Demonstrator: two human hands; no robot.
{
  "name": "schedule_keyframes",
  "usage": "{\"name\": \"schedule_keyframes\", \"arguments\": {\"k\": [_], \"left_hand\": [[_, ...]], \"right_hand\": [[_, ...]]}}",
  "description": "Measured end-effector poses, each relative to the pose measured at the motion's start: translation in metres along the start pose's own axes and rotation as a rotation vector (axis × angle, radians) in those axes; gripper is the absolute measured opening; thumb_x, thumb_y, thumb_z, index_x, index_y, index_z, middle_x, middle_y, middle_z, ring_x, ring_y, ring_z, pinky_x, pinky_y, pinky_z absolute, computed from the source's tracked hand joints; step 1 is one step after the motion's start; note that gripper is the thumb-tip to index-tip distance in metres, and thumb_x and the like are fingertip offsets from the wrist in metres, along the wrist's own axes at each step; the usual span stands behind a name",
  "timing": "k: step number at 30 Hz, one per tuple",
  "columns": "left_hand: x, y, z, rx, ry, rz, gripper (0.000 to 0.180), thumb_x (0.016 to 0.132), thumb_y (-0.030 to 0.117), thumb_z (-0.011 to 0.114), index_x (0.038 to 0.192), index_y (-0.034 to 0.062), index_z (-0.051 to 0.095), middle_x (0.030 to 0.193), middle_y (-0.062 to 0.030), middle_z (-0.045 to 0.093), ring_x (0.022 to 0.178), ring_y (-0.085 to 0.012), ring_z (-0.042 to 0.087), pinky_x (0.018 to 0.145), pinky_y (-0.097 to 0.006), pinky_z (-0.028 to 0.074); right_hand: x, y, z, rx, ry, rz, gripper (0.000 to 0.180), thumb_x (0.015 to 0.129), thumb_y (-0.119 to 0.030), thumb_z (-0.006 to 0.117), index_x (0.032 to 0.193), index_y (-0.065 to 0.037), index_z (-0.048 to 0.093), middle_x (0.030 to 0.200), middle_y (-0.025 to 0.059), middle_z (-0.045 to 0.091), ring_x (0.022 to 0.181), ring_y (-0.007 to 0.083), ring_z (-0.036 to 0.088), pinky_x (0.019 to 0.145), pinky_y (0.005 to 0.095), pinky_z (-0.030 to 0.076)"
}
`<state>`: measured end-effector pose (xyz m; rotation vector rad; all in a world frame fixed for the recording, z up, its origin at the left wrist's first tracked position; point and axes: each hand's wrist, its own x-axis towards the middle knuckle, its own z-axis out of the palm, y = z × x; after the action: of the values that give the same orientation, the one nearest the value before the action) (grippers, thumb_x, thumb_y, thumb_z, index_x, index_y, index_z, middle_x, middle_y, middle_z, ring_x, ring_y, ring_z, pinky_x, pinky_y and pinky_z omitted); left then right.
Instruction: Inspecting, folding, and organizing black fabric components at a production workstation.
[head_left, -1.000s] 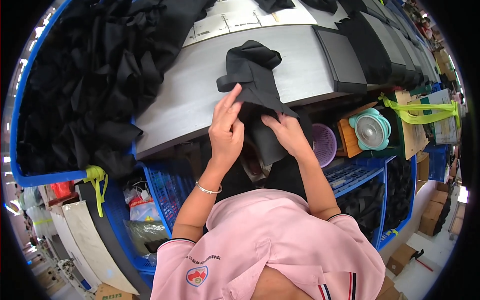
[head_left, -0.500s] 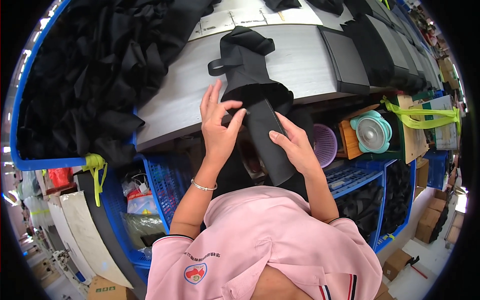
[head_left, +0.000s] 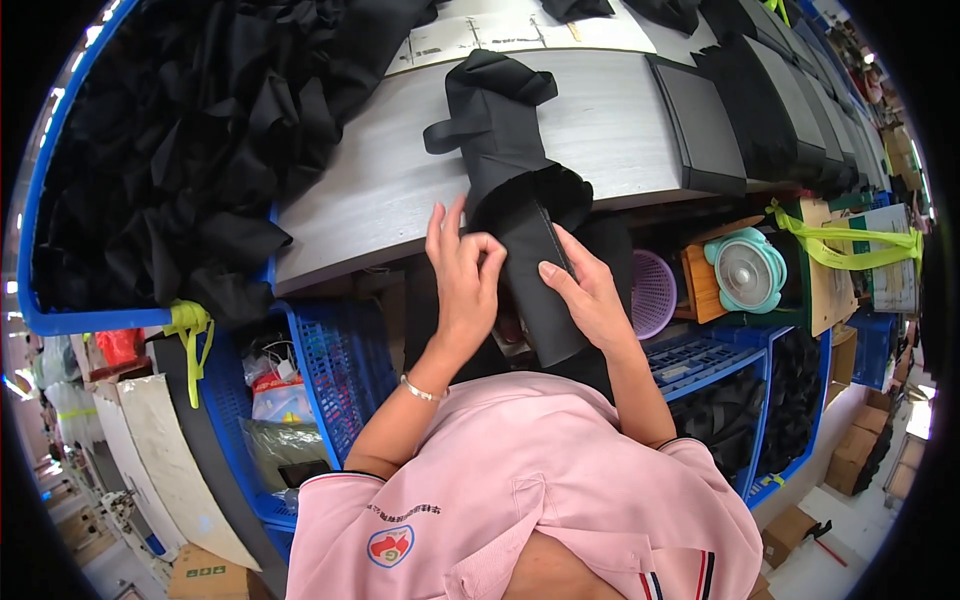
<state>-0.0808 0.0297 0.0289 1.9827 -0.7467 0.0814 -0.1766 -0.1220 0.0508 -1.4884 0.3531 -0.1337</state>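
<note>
A black fabric piece, sewn like an open-ended sleeve or bag, hangs over the table's near edge toward me. Its upper part, with a strap loop at the left, lies on the table, and its dark opening faces me. My right hand grips the flat hanging panel at its right edge, thumb on top beside a stitched seam. At the panel's left edge my left hand is closed in a pinch of thumb and forefinger, other fingers raised. Whatever lies between those fingertips is too small to make out.
A blue bin heaped with black fabric stands at the left. Several black panels lie at the table's right. Below are a blue basket, a purple basket and a teal fan.
My left hand has moved right and down, from near the opening to the panel's left edge, and its thumb and forefinger have come together. My right hand keeps its hold.
</note>
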Motion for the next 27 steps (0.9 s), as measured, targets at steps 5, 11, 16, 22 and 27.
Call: {"name": "schedule_keyframes", "arguments": {"k": [5,11,16,22,27], "left_hand": [[-0.077,-0.018,0.015,-0.200,-0.326,-0.185,0.009,0.093,0.008,0.062,0.094,-0.0004,0.062,0.138,-0.0221,0.052,0.136,-0.0397,0.041,0.111,-0.045,0.034],[-0.050,-0.006,0.009,-0.201,0.016,-0.190,0.013,0.093,0.008,0.065,0.104,0.0024,0.069,0.141,-0.0212,0.053,0.128,-0.0345,0.052,0.105,-0.039,0.043],[-0.010,0.005,0.016,-0.170,0.181,-0.095,0.033,0.092,0.008,0.066,0.125,0.0099,0.069,0.153,-0.0238,0.037,0.130,-0.0360,0.048,0.107,-0.040,0.040],[0.007,-0.013,0.025,-0.092,0.145,-0.077,0.046,0.085,-0.010,0.053,0.125,0.0078,0.069,0.134,-0.0233,0.058,0.109,-0.0349,0.054,0.099,-0.038,0.044],[-0.003,0.014,0.017,-0.115,-0.095,0.284,0.045,0.070,-0.011,0.060,0.109,0.0058,0.075,0.125,-0.0145,0.066,0.092,-0.0301,0.055,0.083,-0.036,0.049]], "right_hand": [[0.009,0.000,-0.001,-0.039,0.046,-0.015,0.052,0.097,-0.009,0.058,0.145,0.005,0.042,0.128,0.0109,0.062,0.113,0.0130,0.056,0.100,0.0272,0.044],[0.009,0.004,-0.001,0.012,0.028,-0.011,0.051,0.098,-0.011,0.058,0.144,0.005,0.043,0.127,0.0112,0.063,0.112,0.0127,0.056,0.099,0.0275,0.044],[0.006,0.005,0.007,-0.105,0.073,-0.051,0.052,0.097,-0.011,0.059,0.144,0.003,0.043,0.121,0.0148,0.067,0.102,0.0124,0.060,0.091,0.0275,0.049],[0.004,-0.002,0.018,-0.371,0.136,-0.044,0.049,0.096,-0.009,0.060,0.142,0.004,0.046,0.118,0.0149,0.068,0.101,0.0142,0.064,0.088,0.0290,0.050],[0.039,0.044,-0.009,-0.634,0.108,-0.365,0.028,0.087,-0.005,0.063,0.114,0.004,0.059,0.086,0.0193,0.066,0.081,0.0252,0.067,0.072,0.0403,0.052]]}}
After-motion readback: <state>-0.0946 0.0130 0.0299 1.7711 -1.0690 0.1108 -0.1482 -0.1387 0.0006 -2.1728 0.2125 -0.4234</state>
